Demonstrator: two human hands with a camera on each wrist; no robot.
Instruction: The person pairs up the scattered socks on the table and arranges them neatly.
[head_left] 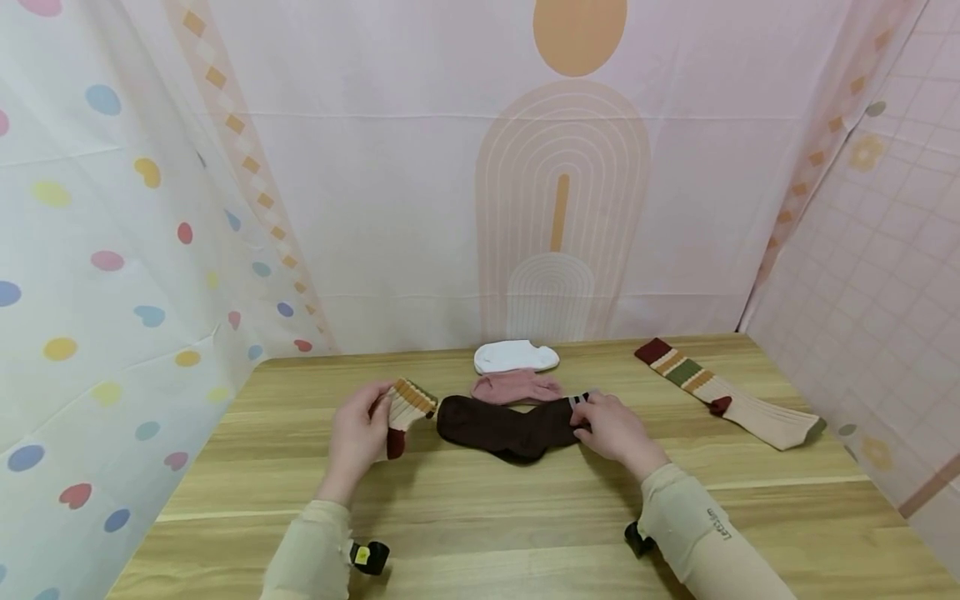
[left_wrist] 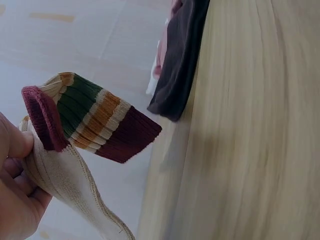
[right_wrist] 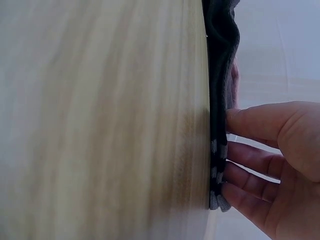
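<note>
My left hand [head_left: 358, 429] pinches a striped ribbed sock [left_wrist: 102, 120] between thumb and fingers, just above the table. This sock is cream with a maroon heel and cuff and green and mustard bands. Its cuff end hangs over to the right in the left wrist view. A dark brown sock [head_left: 487, 425] with grey marks at the cuff lies flat in the middle. On its cuff end rest the fingertips of my right hand [head_left: 611, 427]. The right wrist view shows those fingers fairly straight against the dark sock [right_wrist: 220, 90].
Behind the brown sock lie a pink sock [head_left: 516, 386] and a white low-cut sock [head_left: 516, 357]. Another striped sock [head_left: 738, 400] lies flat at the right of the wooden table [head_left: 480, 517]. Patterned cloth [head_left: 390, 208] walls in the back and both sides.
</note>
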